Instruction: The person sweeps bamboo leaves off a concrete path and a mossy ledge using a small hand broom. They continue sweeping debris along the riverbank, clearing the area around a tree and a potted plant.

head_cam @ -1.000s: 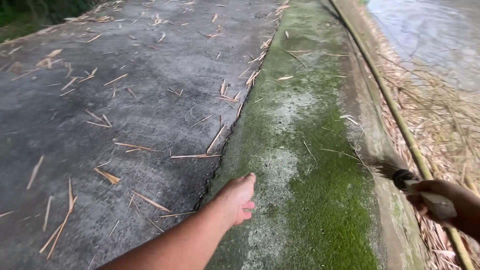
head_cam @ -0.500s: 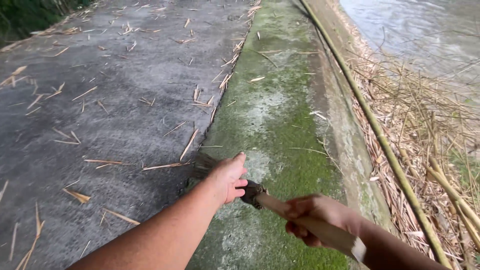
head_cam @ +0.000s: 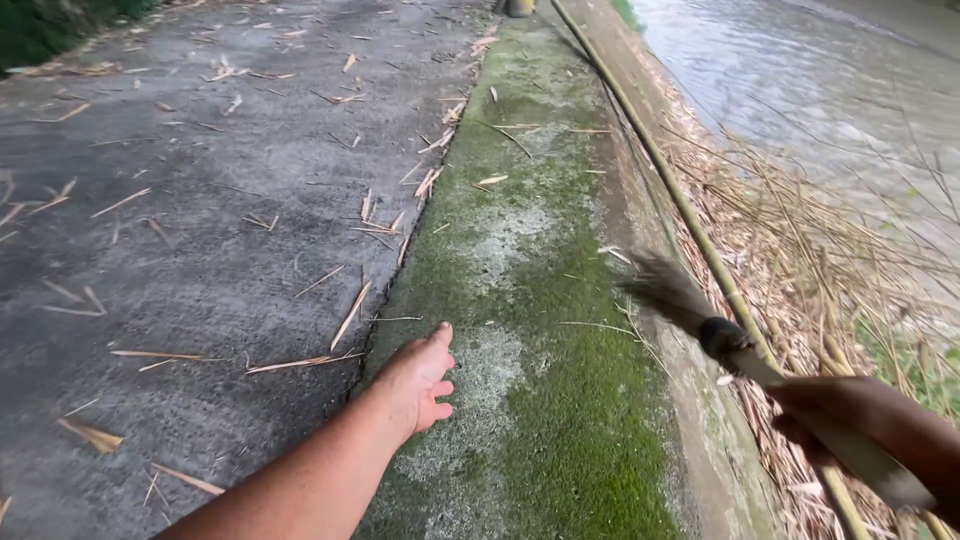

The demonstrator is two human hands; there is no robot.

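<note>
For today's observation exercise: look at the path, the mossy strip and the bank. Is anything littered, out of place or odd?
Yes. Dry bamboo slivers lie scattered over the grey pavement, thickest along the crack beside the mossy concrete strip. The right hand holds a broom over the strip's outer edge; the left hand is empty.

The left hand (head_cam: 418, 378) reaches forward on a bare, nearly straight arm that enters from the bottom edge. Its fingers are loosely curled and held together, thumb pointing up and ahead, palm turned to the right; nothing lies between the fingers. The right hand (head_cam: 860, 420) sits low at the right edge, blurred, its fingers wrapped around a handle, with the forearm running off the frame's corner.
</note>
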